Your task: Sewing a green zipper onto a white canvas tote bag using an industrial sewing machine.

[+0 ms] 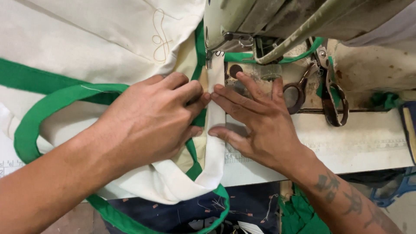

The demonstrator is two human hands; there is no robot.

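My left hand lies flat on cream fabric with green binding, fingers pressing a folded white edge strip. My right hand presses the same strip from the right, fingers spread on the sewing machine bed. The fingertips of both hands almost meet at the strip, just in front of the needle area of the sewing machine. Neither hand grips anything; both hold the cloth down.
Rusty scissors rest on the machine bed to the right. A white table edge with a printed ruler runs across. Green fabric scraps lie below the table. A loop of green binding hangs off the near edge.
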